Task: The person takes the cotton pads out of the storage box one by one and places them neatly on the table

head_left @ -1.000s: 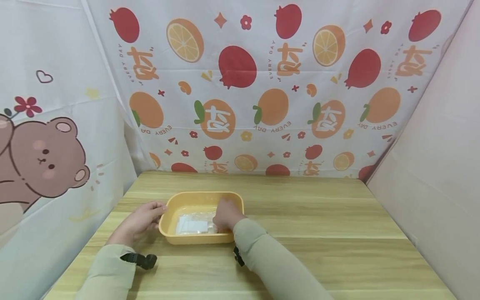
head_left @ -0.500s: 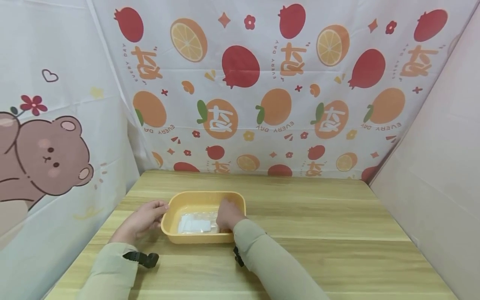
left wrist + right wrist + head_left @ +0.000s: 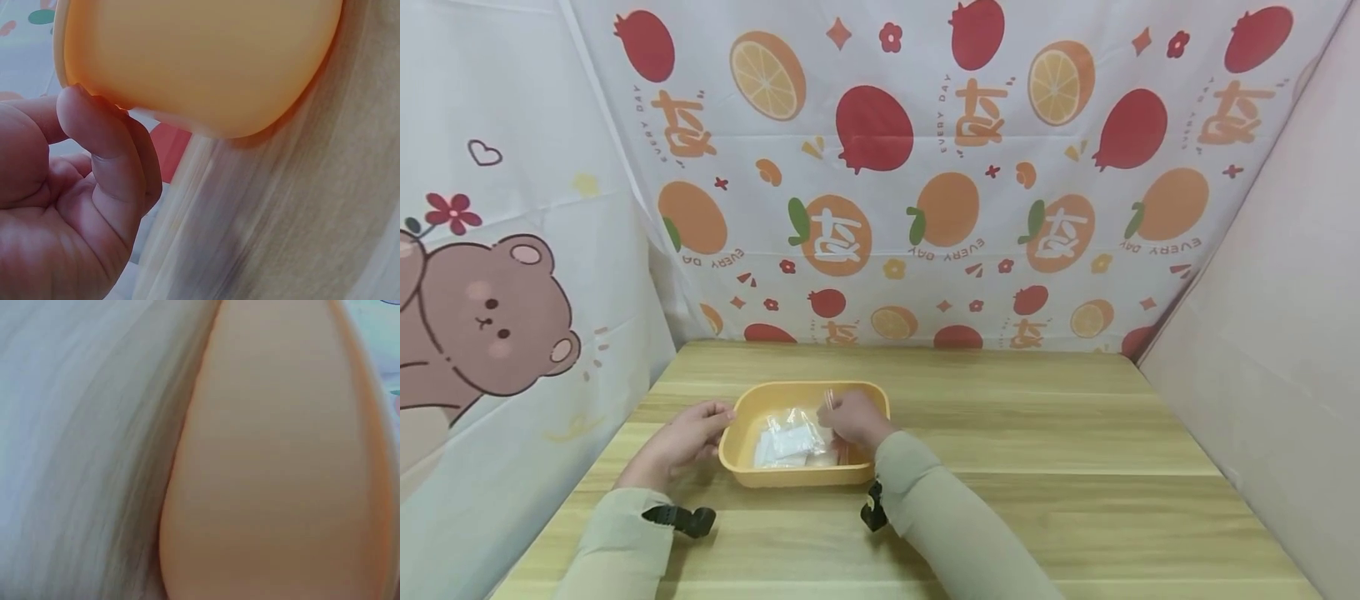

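A yellow plastic basin (image 3: 748, 477) with rounded corners sits on the wooden table. At its left end, my left hand (image 3: 688, 437) holds the rim; the left wrist view has the fingertips curled against the wall of the basin (image 3: 206, 62). My right hand (image 3: 857, 417) is inside the right part of the basin and pinches the upper edge of a clear plastic zip bag (image 3: 797, 439) that holds something flat and white. The bag slants up toward the fingers. More clear packets lie under it. In the right wrist view only the basin's outer wall (image 3: 275, 450) shows; the hand is hidden there.
The wooden table (image 3: 1037, 467) extends to the right of the basin. A fruit-print cloth (image 3: 880, 217) hangs behind it, and a white cloth with a bear (image 3: 497, 317) hangs at the left. Each wrist wears a black strap.
My right hand has risen a little inside the basin, drawing up the edge of the clear zip bag. The left hand keeps its hold on the rim.
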Available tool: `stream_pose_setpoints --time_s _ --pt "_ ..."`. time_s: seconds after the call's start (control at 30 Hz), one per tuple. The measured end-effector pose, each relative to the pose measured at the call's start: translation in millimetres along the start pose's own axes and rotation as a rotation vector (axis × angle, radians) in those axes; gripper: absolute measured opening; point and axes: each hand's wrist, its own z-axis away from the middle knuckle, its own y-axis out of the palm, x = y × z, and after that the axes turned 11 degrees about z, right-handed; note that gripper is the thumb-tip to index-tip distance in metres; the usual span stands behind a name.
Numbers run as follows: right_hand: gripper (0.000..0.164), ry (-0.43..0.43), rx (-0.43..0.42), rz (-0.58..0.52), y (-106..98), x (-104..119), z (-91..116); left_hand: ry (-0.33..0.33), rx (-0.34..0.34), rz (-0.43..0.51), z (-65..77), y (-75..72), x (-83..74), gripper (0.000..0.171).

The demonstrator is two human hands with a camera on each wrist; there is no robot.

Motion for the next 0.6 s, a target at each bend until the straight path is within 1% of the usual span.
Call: stream_pose_setpoints --time_s 0.13,0.27,0.4,0.53,0.6 --pt "0.018 -0.007 -0.004 -0.066 0 3 -1 0.003 0.006 0.003 0.2 -2.4 0.5 0.036" --pt "0.023 -0.029 0.001 -0.066 -6 8 0 0.018 0.005 0.016 -0.5 -5.7 0.5 0.036" --pt "0.021 -0.067 0.009 -0.064 -15 11 5 0.018 0.014 0.022 0.9 -3.8 -1.8 0.034" --pt "0.024 -0.135 0.023 -0.015 -25 12 12 0.008 0.018 0.032 3.4 0.4 -1.0 0.033" --pt "0.025 -0.169 0.029 0.035 -32 11 17 0.008 0.022 0.030 4.5 3.1 0.5 0.034"
